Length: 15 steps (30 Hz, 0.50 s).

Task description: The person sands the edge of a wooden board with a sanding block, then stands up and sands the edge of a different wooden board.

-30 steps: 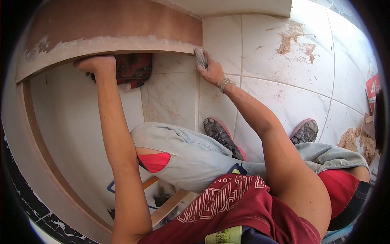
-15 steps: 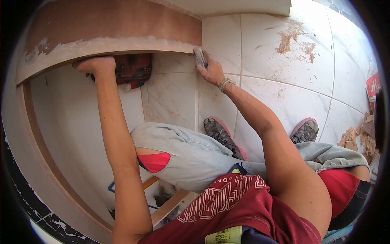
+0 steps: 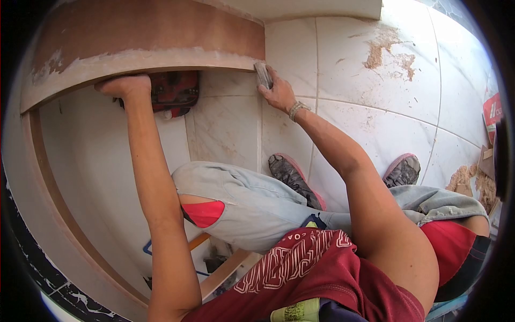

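Note:
A curved wooden panel (image 3: 155,35), brown with a pale, whitish band along its lower edge, spans the upper left. My right hand (image 3: 279,94) grips a small grey, dusty block (image 3: 263,75) against the right end of that edge. My left hand (image 3: 124,86) is at the underside of the panel's edge, further left; its fingers are mostly hidden beneath the panel, so their pose does not show. Just right of my left hand, a red and black object (image 3: 174,91) lies partly under the panel.
White floor tiles (image 3: 370,80) carry brown dust patches (image 3: 382,53). My shoes (image 3: 294,180) rest on the tiles. A curved wooden frame (image 3: 59,198) runs down the left. A red and white bag (image 3: 492,112) and wood scraps (image 3: 486,161) lie at the right edge.

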Available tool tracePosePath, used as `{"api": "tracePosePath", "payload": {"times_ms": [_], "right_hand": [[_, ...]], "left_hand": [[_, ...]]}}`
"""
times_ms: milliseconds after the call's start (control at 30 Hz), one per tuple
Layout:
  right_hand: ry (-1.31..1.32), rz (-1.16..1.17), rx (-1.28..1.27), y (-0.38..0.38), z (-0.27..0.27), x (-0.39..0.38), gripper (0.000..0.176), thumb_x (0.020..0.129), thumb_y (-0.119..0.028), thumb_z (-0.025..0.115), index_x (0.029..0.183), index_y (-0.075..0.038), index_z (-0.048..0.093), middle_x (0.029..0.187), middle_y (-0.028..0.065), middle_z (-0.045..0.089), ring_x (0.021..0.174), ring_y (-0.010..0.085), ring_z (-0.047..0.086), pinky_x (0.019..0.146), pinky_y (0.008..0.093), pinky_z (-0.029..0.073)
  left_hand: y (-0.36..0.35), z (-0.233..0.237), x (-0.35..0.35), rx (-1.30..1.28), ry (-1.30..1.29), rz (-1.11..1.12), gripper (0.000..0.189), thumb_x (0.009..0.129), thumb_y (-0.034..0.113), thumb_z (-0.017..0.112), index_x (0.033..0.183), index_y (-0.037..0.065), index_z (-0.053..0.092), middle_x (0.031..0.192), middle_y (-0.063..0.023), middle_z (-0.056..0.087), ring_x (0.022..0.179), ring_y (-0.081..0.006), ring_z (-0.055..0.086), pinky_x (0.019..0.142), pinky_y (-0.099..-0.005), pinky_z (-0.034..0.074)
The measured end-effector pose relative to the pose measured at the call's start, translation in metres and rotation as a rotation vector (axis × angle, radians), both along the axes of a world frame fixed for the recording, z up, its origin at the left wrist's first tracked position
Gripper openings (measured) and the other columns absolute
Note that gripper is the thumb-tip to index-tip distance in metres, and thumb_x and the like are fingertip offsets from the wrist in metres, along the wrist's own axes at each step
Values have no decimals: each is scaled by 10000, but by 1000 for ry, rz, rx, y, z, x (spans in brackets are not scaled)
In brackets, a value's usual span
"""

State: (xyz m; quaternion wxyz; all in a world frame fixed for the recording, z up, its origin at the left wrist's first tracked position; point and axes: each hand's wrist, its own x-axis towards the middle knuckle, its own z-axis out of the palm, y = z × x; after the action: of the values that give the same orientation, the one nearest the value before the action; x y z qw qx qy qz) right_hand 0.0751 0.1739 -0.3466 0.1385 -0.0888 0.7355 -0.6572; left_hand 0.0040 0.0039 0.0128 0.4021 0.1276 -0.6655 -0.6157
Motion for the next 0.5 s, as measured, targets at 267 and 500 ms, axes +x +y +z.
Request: {"api": "tracePosePath", "payload": {"times_ms": [267,500], "right_hand": [[-12,6,4,-1,-1,0,842,854,-434,637,1550,-38,377,1042,337,693,988,486,673,921,522,517],[-7,6,12,-1,-2,0,834,854,-424,636,1550,-39,384,1033,337,695,994,484,674,924,519,517]], "left_hand": [[8,2,2,56,-31,16,626,946,566,255,1307,181,591,1358,-98,583,1273,-346,547,1080,-568,436],[-9,0,-2,45,10,5,554,931,558,283,1201,201,609,1236,-91,618,1174,-326,585,1022,-559,466]]}}
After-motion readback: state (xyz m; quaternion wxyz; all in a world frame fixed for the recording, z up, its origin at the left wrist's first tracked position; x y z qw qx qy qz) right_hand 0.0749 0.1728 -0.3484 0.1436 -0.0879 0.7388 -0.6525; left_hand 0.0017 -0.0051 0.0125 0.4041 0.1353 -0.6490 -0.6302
